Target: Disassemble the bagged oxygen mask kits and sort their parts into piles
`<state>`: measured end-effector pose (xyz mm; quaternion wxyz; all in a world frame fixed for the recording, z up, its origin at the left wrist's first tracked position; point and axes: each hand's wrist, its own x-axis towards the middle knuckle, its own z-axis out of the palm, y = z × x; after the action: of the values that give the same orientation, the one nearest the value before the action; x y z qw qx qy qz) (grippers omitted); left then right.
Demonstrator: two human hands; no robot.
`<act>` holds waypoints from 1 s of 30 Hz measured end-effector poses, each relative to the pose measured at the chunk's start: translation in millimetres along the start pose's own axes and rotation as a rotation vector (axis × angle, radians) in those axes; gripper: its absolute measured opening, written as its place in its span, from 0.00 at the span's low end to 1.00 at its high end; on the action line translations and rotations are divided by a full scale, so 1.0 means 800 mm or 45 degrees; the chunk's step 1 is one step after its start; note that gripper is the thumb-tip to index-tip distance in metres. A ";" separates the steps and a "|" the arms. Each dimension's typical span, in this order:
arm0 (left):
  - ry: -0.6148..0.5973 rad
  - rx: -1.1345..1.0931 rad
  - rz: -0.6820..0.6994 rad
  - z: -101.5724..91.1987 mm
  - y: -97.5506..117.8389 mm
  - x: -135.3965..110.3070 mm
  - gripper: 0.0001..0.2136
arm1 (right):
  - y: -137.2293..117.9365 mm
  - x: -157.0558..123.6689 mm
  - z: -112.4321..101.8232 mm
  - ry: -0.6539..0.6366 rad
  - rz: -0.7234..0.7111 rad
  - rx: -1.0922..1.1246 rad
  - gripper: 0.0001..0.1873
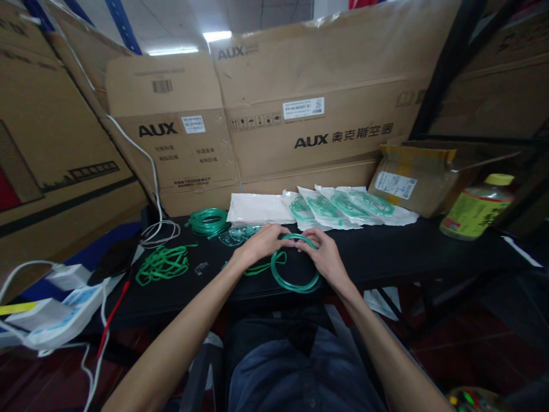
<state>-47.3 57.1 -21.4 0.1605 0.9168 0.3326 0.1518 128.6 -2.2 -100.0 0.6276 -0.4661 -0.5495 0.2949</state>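
A looped coil of green tubing (295,286) hangs from both hands at the table's front edge. My left hand (268,240) pinches its top from the left. My right hand (321,252) has its fingers closed round the upper right of the coil. By my left hand, a green elastic strap (261,268) lies on the table, and behind that hand sits a clear green plastic mask (240,234), partly hidden. Farther left are another coil of green tubing (208,222), a tangle of green straps (163,265) and a small clear plastic piece (201,268).
Several packed pouches with green tubing (343,206) lie behind my hands beside a stack of white pouches (259,208). At right stand a yellow-capped bottle (478,207) and an open carton (412,177). A power strip (71,317) with cables is at left. Large cardboard boxes (274,149) wall the back.
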 end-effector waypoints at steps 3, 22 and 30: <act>0.116 0.046 0.019 -0.014 0.012 0.000 0.12 | -0.005 0.000 -0.005 0.124 0.031 0.110 0.22; 1.055 -0.238 -0.380 -0.186 -0.094 -0.074 0.24 | -0.013 -0.001 -0.006 0.255 0.150 0.323 0.26; 0.909 -0.206 -0.977 -0.175 -0.207 -0.100 0.15 | -0.012 -0.002 -0.003 0.187 0.101 0.230 0.29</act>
<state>-252.7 151.6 25.8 0.1515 0.6052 0.6655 0.4098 129.2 -8.4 -92.0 0.6935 -0.4492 -0.4544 0.3328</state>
